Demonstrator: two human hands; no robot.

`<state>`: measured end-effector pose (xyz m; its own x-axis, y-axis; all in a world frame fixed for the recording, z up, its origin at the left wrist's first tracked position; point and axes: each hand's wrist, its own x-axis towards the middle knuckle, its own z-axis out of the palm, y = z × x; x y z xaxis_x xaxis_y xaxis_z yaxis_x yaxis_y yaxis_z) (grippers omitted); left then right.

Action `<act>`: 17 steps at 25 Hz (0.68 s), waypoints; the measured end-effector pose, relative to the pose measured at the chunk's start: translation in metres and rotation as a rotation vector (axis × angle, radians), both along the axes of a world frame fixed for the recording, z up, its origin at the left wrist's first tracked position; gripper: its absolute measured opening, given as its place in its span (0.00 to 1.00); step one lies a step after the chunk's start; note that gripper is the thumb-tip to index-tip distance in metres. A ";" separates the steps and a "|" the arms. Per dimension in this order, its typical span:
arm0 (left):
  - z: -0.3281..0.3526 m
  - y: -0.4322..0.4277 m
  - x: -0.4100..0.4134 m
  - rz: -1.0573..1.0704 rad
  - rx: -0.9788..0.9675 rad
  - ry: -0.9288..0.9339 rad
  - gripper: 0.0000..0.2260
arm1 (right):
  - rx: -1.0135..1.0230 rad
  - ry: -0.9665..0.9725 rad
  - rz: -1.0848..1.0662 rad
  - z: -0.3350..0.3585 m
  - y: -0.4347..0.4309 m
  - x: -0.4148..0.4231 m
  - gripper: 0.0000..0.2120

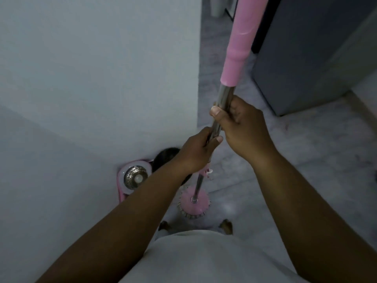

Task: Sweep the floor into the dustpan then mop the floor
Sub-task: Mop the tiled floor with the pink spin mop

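We count two hands, the left hand (195,155) and the right hand (245,127), one mop (238,48) gripped in both, one bucket (132,178) below the left hand, two feet (226,226), and one grey cabinet (306,58) beyond the right hand.

Bare forearms (122,217) and a pale grey top (204,260)

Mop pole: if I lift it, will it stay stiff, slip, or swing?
Likely stiff: the mop pole looks like straight metal tube. Possibly slippery: left hand and right hand grip bare steel below the pink sleeve. The mop head may make it bottom-heavy.
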<state>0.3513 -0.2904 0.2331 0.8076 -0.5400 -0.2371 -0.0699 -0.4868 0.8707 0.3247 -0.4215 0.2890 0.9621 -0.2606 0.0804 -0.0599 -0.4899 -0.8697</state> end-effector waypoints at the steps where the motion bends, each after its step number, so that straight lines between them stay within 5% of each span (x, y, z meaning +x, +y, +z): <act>1: -0.002 -0.030 -0.006 -0.061 0.007 -0.004 0.16 | -0.005 0.005 -0.048 -0.002 -0.029 -0.012 0.12; 17: -0.030 -0.392 -0.120 -0.918 0.041 0.027 0.17 | 0.012 0.055 -0.775 -0.021 -0.317 -0.215 0.11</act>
